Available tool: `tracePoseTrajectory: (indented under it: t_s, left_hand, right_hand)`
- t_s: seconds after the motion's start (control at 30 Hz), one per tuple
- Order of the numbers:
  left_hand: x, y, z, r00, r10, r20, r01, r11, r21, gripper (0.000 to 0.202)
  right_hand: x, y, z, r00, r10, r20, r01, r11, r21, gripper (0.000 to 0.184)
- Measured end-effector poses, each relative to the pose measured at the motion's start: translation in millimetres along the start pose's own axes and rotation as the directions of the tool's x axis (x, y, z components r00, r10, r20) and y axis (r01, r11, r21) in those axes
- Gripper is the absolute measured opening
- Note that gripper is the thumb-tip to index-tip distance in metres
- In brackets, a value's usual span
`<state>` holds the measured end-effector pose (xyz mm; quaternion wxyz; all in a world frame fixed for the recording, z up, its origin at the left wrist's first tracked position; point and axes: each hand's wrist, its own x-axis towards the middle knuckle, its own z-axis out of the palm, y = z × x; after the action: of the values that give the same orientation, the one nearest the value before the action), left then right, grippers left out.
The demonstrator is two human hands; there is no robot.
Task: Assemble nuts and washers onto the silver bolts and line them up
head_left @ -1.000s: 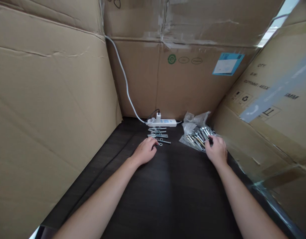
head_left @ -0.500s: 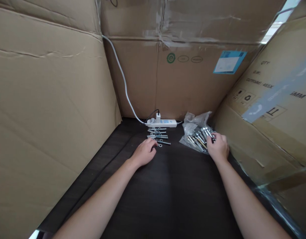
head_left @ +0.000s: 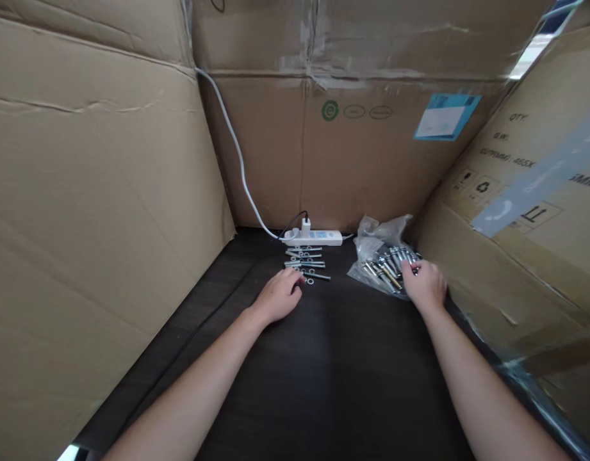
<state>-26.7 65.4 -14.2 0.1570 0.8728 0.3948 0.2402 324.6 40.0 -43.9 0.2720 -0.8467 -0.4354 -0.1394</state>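
Note:
My left hand (head_left: 279, 296) rests on the dark tabletop, thumb and index finger apart, its other fingertips partly hidden. It lies just below a group of long thin bolts (head_left: 316, 278) laid sideways, with small ring washers (head_left: 310, 282) among them. On the right, my right hand (head_left: 426, 287) is at the near right side of a clear plastic bag (head_left: 364, 246). Thicker silver anchor bolts (head_left: 393, 257), one of them brassy, lie heaped on the bag. The right thumb and fingers close in on this heap; what they grip is hidden.
Behind the bolts lies a white power strip (head_left: 326, 238) with a white plug (head_left: 305, 228) and a white cord (head_left: 237, 150). A black cable (head_left: 198, 326) crosses the left of the table (head_left: 323, 378). Cardboard walls (head_left: 256, 166) enclose the back and both sides.
My right hand has shifted slightly right along the bag of anchor bolts. My left hand stays by the washers. The view has turned very slightly.

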Motion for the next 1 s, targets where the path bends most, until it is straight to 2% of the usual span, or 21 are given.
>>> tracePoseTrajectory:
  t_s: [0.23,0.37,0.53,0.6,0.7,0.77,0.83,0.9,1.0]
  left_hand:
    - [-0.2,-0.9,0.8,1.000,0.005,0.000,-0.005,1.000,-0.012,0.021]
    - [-0.2,-0.9,0.9,1.000,0.006,0.003,-0.006,1.000,-0.009,0.021]
    - [-0.6,0.4,-0.2,1.000,0.007,0.002,-0.007,1.000,-0.019,0.020]
    - [-0.6,2.2,-1.4,1.000,0.014,-0.001,-0.014,0.999,-0.037,0.020]
    - [-0.8,8.1,-3.8,1.000,0.019,-0.024,-0.021,0.996,-0.086,0.020]
    - [-2.1,14.9,-4.8,0.999,0.017,-0.043,-0.023,0.992,-0.127,0.021]
    - [-4.5,23.7,-5.0,0.999,0.024,-0.042,-0.031,0.986,-0.166,0.025]
    - [-7.7,32.8,-4.7,0.999,0.048,-0.006,-0.048,0.978,-0.204,0.028]
    - [-11.9,42.5,-5.4,0.995,0.089,0.032,-0.079,0.967,-0.243,0.026]
  right_hand:
    - [0.7,1.4,2.0,0.999,-0.031,0.040,0.030,1.000,0.002,0.038]
    - [0.8,4.2,4.1,0.999,-0.024,-0.024,0.026,0.998,0.060,0.036]
    - [4.9,9.8,-1.0,0.986,0.036,-0.160,-0.016,0.992,0.123,0.034]
    - [4.3,6.3,-7.1,0.974,0.015,-0.225,0.029,0.980,0.195,0.032]
    - [-10.7,-14.0,-21.7,0.950,-0.138,-0.280,0.240,0.896,0.374,0.027]
    - [-33.4,-36.6,-34.4,0.934,-0.290,-0.210,0.356,0.802,0.479,0.026]
    - [-63.0,-60.9,-47.4,0.897,-0.436,-0.074,0.392,0.706,0.590,0.027]
    - [-91.8,-81.4,-58.0,0.841,-0.538,0.053,0.364,0.636,0.680,0.028]
    - [-118.4,-98.2,-65.9,0.775,-0.612,0.154,0.310,0.582,0.752,0.027]
